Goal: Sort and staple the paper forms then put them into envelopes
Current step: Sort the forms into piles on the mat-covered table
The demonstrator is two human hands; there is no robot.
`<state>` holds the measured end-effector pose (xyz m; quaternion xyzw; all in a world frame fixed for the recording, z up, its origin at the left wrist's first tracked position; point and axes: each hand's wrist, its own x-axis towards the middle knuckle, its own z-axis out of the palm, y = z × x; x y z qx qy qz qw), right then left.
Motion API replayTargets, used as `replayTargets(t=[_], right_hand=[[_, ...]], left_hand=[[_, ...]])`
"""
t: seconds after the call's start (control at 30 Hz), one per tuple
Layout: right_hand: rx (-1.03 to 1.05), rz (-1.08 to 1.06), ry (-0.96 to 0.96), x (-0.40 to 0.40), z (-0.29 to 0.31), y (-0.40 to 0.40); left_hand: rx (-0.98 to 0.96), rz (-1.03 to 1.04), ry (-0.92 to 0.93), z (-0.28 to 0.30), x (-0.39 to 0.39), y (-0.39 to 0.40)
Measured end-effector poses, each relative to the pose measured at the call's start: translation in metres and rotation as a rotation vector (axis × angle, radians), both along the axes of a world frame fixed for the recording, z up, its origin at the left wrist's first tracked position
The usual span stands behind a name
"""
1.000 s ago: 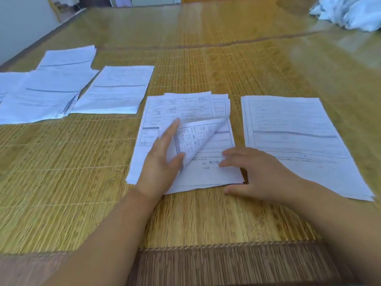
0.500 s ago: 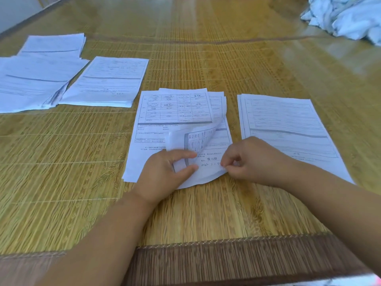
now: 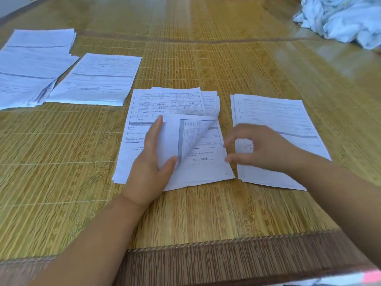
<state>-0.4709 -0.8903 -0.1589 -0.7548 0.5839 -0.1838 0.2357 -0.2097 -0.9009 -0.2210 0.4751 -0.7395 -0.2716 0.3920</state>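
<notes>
A stack of printed forms (image 3: 165, 104) lies in the middle of the bamboo mat. Its top sheet (image 3: 193, 131) is curled over to the left, so its printed underside shows. My left hand (image 3: 150, 162) holds this curled sheet between thumb and straight fingers. My right hand (image 3: 261, 147) hovers at the stack's right edge with thumb and forefinger apart, and nothing shows between them. A second pile of forms (image 3: 274, 112) lies just to the right, partly under my right wrist.
Three more paper piles sit at the left: one (image 3: 99, 79) near the middle stack, one (image 3: 31, 75) at the frame's edge, one (image 3: 41, 38) behind. A crumpled white cloth (image 3: 346, 19) lies at the far right. The mat's brown border (image 3: 226, 261) runs along the near side.
My right hand has let go of the sheet's lower corner and moved right, its fingers spreading. My left hand has straightened and turned the sheet further over to the left.
</notes>
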Motion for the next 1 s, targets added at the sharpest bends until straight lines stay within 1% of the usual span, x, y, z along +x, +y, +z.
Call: replayTargets(t=[0.07,0.1,0.2,0.3,0.37,0.47,0.6,0.7,0.73,0.77,0.87,0.9,0.93,1.0], right_hand=[[0.109,0.085,0.13,-0.002,-0.011,0.005],[0.122,0.096,0.167,-0.001,-0.017,0.006],[0.118,0.103,0.201,-0.001,-0.027,0.005],[0.17,0.127,0.222,-0.004,-0.037,0.001],[0.148,0.125,0.234,-0.003,-0.045,-0.001],[0.083,0.058,0.184,0.004,-0.051,-0.003],[0.003,-0.134,0.126,0.019,-0.051,-0.008],[-0.012,-0.169,0.126,0.033,-0.049,-0.014],[0.002,-0.183,0.06,0.035,-0.047,-0.015],[0.033,-0.22,-0.068,0.035,-0.044,-0.016],[0.214,-0.353,-0.535,0.032,-0.03,-0.018],[0.259,-0.384,-0.614,0.031,-0.027,-0.019],[0.285,-0.409,-0.655,0.03,-0.024,-0.02],[0.307,-0.45,-0.69,0.03,-0.02,-0.021]], left_hand=[[-0.01,-0.059,0.017,-0.002,0.0,-0.001],[-0.008,-0.082,0.013,-0.005,0.0,-0.002],[0.048,-0.094,0.024,-0.011,-0.002,-0.003],[0.085,-0.073,0.025,-0.008,-0.004,-0.002],[0.117,-0.065,0.006,-0.005,-0.004,-0.002],[0.127,-0.06,-0.051,-0.004,-0.004,-0.002],[0.118,-0.059,-0.149,-0.001,-0.004,-0.001],[0.13,-0.082,-0.174,0.0,-0.002,-0.001],[0.126,-0.092,-0.183,-0.001,-0.002,-0.001],[0.114,-0.102,-0.198,-0.002,-0.001,-0.001],[0.052,-0.109,-0.21,-0.004,-0.001,0.001],[0.043,-0.104,-0.193,-0.006,0.0,0.001],[0.041,-0.103,-0.173,-0.007,0.0,0.001],[0.027,-0.112,-0.14,-0.008,0.001,0.002]])
